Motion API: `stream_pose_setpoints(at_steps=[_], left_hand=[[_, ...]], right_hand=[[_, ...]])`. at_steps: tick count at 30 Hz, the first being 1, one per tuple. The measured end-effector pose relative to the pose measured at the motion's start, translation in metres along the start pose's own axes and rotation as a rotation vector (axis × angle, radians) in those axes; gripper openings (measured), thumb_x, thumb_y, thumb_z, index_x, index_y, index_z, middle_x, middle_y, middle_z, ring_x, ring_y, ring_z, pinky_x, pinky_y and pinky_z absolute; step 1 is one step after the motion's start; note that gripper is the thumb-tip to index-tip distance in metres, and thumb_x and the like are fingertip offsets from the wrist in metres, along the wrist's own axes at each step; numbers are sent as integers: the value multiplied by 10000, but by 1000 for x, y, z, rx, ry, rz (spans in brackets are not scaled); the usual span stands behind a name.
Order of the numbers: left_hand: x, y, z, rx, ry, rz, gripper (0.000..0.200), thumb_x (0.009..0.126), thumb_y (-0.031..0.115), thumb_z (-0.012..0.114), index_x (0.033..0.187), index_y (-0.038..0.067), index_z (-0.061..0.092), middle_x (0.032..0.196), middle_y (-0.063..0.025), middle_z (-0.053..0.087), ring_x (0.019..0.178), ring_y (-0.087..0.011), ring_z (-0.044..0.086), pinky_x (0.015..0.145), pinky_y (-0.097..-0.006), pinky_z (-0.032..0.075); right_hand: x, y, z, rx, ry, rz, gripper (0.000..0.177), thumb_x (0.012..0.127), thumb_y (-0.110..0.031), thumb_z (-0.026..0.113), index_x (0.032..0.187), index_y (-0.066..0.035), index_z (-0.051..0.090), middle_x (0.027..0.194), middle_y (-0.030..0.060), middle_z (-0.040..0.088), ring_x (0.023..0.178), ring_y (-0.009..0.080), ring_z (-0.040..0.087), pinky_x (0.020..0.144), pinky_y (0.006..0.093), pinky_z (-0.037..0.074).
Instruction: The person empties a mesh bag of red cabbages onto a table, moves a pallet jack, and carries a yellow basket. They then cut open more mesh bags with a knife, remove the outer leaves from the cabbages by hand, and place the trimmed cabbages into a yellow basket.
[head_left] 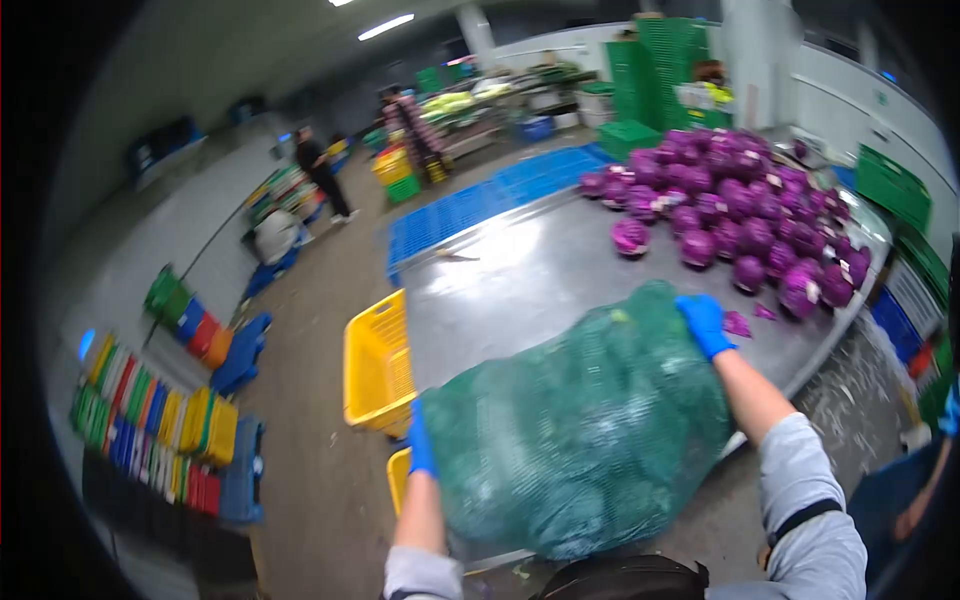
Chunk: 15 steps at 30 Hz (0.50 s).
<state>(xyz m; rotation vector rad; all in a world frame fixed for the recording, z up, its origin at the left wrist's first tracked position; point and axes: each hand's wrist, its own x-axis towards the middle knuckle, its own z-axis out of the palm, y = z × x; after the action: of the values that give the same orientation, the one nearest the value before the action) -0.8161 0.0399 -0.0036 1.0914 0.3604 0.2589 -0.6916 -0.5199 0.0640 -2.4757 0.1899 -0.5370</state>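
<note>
1. Grey concrete floor in a dim hall, strip light overhead, far.
2. Steel table at right, blue pallets beyond.
3. Yellow crate beside its left edge.
4. Coloured crates stacked left, green crates far right.

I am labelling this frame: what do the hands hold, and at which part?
Both grip the green mesh sack: the left hand at its near left edge, the right hand at its far right corner.
</note>
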Motion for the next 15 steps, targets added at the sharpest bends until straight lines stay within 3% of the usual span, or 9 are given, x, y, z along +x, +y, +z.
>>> stream_pose_setpoints(at_steps=[1, 3, 5, 8, 10, 12, 13, 14, 15], left_hand=[[12, -4, -10, -165, -270, -93, 355, 932, 345, 412, 1096, 70, 567, 993, -19, 594, 871, -126, 560, 804, -261, 455], [-35, 32, 38, -56, -116, -85, 373, 942, 361, 363, 1058, 68, 561, 953, -33, 588, 848, -157, 550, 823, -281, 448], [-3, -4, -1, 174, -4, 78, 586, 876, 483, 447, 1193, -5, 510, 1120, -102, 548, 1036, -175, 494, 887, -288, 386], [-106, 86, 8, 274, 366, -101, 680, 827, 544, 488, 1195, -28, 500, 1175, -118, 524, 1062, -174, 482, 881, -305, 379], [-151, 140, -39, 284, 566, 90, 651, 830, 524, 499, 1168, -32, 512, 1176, -143, 521, 1086, -190, 469, 898, -336, 363], [-191, 169, -128, 394, 825, 384, 481, 811, 481, 529, 1065, 73, 543, 964, -55, 557, 921, -190, 508, 773, -380, 423], [-181, 143, -275, 1081, 972, 960, 434, 831, 427, 540, 935, 6, 564, 909, -79, 575, 783, -189, 524, 692, -370, 439], [-262, 205, -210, 897, 1170, 412, 355, 828, 391, 542, 902, 44, 553, 886, -49, 556, 738, -165, 498, 632, -359, 438], [-314, 224, -209, 258, 1072, 675, 303, 822, 369, 548, 923, 84, 546, 921, -62, 555, 785, -160, 512, 649, -342, 438]], right_hand=[[3, 6, -3, -114, 26, -180, 339, 819, -344, 468, 809, -53, 642, 812, 204, 607, 756, 389, 566, 677, 479, 427], [18, 44, 9, -216, 57, -432, 251, 848, -221, 440, 933, -93, 637, 876, 179, 616, 781, 352, 576, 716, 446, 440], [32, 87, 17, -300, 15, -431, 254, 882, -186, 419, 1026, -108, 613, 861, 193, 609, 790, 335, 577, 707, 436, 448], [40, 181, 38, 251, -136, -265, 352, 927, -182, 354, 1237, -24, 411, 1171, 159, 448, 1068, 252, 431, 921, 360, 324], [27, 240, 52, 759, -316, -265, 455, 946, -157, 303, 1355, 35, 244, 1409, 134, 273, 1289, 209, 268, 1078, 317, 194], [38, 264, 41, 278, -347, -258, 394, 918, -161, 344, 1267, 18, 313, 1286, 118, 339, 1162, 211, 330, 968, 323, 243], [37, 262, 28, 30, -349, -305, 364, 903, -163, 364, 1223, 10, 347, 1224, 110, 371, 1099, 212, 360, 913, 326, 268], [36, 258, 15, -194, -343, -369, 335, 889, -165, 384, 1180, 1, 382, 1163, 101, 404, 1035, 213, 391, 858, 329, 292], [35, 251, 5, -414, -330, -447, 307, 874, -167, 404, 1136, -7, 416, 1101, 93, 437, 971, 214, 422, 804, 332, 317]])
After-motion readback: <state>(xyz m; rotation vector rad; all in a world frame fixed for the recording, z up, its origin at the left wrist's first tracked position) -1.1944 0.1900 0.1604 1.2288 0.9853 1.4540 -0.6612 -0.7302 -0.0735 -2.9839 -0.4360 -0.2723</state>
